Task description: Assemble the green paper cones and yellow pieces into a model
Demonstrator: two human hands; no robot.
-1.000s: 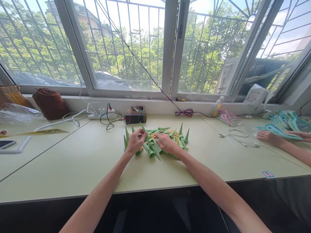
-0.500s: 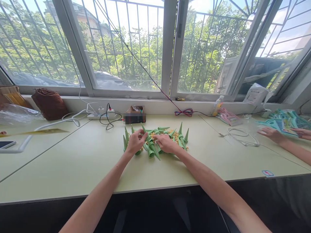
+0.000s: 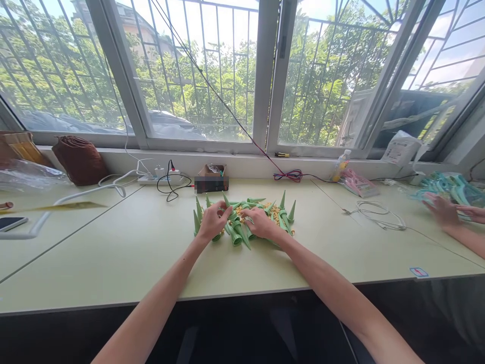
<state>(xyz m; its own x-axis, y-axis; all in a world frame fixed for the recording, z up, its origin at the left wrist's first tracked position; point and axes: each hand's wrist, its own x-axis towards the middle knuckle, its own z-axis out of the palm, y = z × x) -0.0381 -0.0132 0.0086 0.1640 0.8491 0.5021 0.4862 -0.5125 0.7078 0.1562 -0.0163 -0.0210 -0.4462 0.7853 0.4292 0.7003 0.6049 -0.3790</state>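
Note:
A pile of green plastic cone-shaped spikes with wide ring-like open ends lies mid-table, mixed with small yellowish pieces. At the pile's left side, my left hand is closed around one green spike, its tip pointing up past my fingers. My right hand is just to the right, over the pile, thumb and fingers pinched together near the yellowish pieces. What sits between those right fingertips is too small to make out. Several more spikes stand upright at the pile's right end.
Behind the pile are a small dark box and a power strip with cables. A white cable lies to the right. Another person's hand handles teal plastic items. A phone rests far left.
My two hands stay almost in place over the pile, with only slight finger movement. At the far right, the other person's hand has shifted right and lifted beside the teal items.

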